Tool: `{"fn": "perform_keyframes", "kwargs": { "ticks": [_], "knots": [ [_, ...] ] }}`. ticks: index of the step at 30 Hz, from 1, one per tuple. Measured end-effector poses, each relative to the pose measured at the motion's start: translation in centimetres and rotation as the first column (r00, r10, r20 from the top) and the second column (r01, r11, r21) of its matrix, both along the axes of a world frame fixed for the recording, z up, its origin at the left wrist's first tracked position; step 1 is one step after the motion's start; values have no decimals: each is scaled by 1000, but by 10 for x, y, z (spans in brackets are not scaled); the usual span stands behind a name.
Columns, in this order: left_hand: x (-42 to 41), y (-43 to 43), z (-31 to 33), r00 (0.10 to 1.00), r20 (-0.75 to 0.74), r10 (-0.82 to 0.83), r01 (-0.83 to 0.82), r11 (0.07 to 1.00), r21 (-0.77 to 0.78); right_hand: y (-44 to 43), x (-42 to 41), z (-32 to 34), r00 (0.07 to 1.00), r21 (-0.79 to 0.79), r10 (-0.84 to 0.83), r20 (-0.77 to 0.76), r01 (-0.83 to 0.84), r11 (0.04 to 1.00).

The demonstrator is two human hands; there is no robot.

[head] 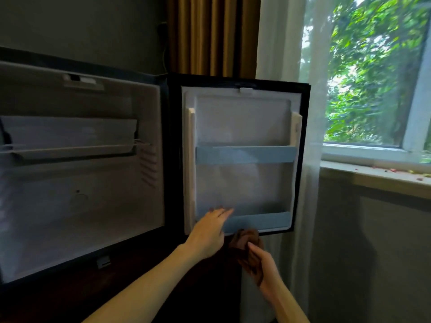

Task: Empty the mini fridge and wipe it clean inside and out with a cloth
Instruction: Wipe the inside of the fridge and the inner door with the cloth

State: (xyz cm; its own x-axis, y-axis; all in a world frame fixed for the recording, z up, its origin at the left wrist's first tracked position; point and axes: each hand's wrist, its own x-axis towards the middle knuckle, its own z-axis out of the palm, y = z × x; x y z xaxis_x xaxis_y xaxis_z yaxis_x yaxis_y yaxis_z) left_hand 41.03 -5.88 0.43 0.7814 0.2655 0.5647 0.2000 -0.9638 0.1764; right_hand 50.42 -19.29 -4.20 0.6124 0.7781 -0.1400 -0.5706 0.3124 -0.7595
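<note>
i see the fridge emptied; left hand flat on the door, right hand gripping the cloth; i judge the wiping unfinished.

A: Dim indoors, lit only by daylight through the window on the right, overbright there.
B: Soft and slightly blurred all over; bowed at the left edge, near black under the fridge.
</note>
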Motion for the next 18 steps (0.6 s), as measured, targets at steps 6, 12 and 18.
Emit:
{"fn": "perform_keyframes", "kwargs": {
  "ticks": [6,12,18],
  "knots": [
    [-59,-5,6,995,87,-56,66,991,-114,22,-48,36,968,63,78,237,-95,993],
    [-199,15,40,935,297,195,-139,970,-201,80,-171,85,871,128,214,442,-298,946],
    [-312,40,89,800,446,401,-434,900,-31,151,-260,148,596,289,-78,799,-268,919]
  ]
}}
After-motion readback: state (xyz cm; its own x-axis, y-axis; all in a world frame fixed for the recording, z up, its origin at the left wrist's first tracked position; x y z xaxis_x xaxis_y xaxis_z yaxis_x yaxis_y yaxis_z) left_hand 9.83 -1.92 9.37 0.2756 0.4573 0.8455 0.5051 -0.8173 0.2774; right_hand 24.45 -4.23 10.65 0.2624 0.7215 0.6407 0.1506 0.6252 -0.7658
